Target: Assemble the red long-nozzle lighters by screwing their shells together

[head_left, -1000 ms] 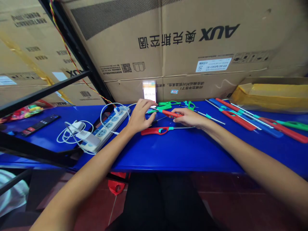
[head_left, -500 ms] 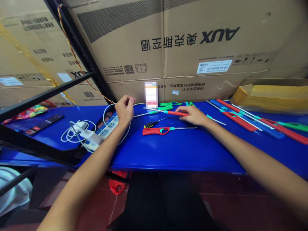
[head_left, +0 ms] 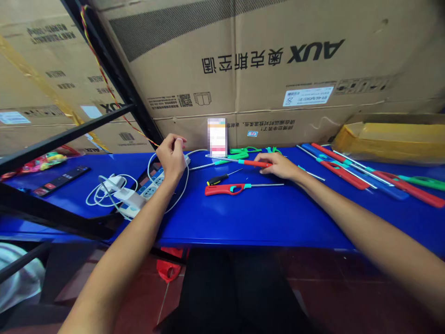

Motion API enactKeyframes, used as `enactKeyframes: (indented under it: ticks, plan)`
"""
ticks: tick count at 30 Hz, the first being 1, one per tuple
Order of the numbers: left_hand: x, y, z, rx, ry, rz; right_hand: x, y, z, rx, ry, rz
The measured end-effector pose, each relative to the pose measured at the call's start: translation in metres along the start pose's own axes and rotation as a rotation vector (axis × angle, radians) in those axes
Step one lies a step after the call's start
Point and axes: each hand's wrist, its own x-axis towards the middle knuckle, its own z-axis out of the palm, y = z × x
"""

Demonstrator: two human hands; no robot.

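Observation:
My left hand (head_left: 171, 155) is raised over the far end of a white power strip (head_left: 149, 191), its fingers curled into a pinch. Whatever those fingertips hold, if anything, is too small to make out. My right hand (head_left: 277, 165) grips the red handle of a long-necked gas lighter (head_left: 255, 163), whose metal tube points left. Just in front of it lie a black and yellow screwdriver (head_left: 218, 179) and a second red gas lighter (head_left: 222, 189) with a turquoise trigger. Behind the held lighter are green lighter parts (head_left: 239, 156), partly hidden.
Several red, blue and green lighters (head_left: 347, 172) lie at the right of the blue table (head_left: 243, 222). A lit phone (head_left: 217, 139) leans on the large carton (head_left: 250, 102). White chargers and cables (head_left: 130, 197) crowd the left, beside a black shelf frame (head_left: 118, 69).
My left hand has shifted a little left and slightly up, away from the tip of the held lighter. The right hand keeps its grip almost in place.

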Motion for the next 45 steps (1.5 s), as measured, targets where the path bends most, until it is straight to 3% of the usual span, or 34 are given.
enactKeyframes:
  ticks: [7, 11, 14, 16, 22, 24, 26, 29, 34, 41, 45]
  plan:
    - [-0.003, 0.0, 0.002, -0.036, -0.056, -0.017, 0.004, 0.001, 0.003, 0.091, 0.047, 0.001]
    - [-0.004, 0.0, 0.003, -0.026, -0.06, 0.004, 0.006, -0.001, 0.006, 0.104, 0.012, 0.006]
    - [-0.004, 0.002, 0.0, 0.03, -0.088, 0.072, 0.003, -0.007, 0.004, 0.173, -0.031, 0.014]
    - [-0.007, 0.008, -0.001, 0.075, -0.132, 0.189, -0.001, -0.012, 0.001, 0.239, -0.094, 0.072]
    - [-0.039, 0.041, 0.014, 0.201, -0.663, 0.84, -0.011, -0.027, 0.002, 0.512, -0.355, 0.163]
    - [-0.052, 0.046, 0.025, 0.203, -0.794, 0.928, -0.012, -0.032, 0.005, 0.59, -0.383, 0.178]
    - [-0.06, 0.046, 0.034, 0.267, -0.841, 0.909, -0.014, -0.037, 0.007, 0.625, -0.378, 0.179]
    - [-0.064, 0.046, 0.038, 0.322, -0.803, 0.899, -0.018, -0.048, 0.009, 0.585, -0.344, 0.156]
    - [-0.057, 0.053, 0.028, 0.278, -0.739, 0.91, -0.021, -0.066, 0.017, 0.59, -0.315, 0.133]
    - [-0.054, 0.05, 0.021, 0.336, -0.755, 0.955, -0.018, -0.07, 0.047, 0.807, -0.271, 0.228]
    - [-0.054, 0.047, 0.023, 0.333, -0.729, 0.933, -0.017, -0.071, 0.05, 0.932, -0.231, 0.27]
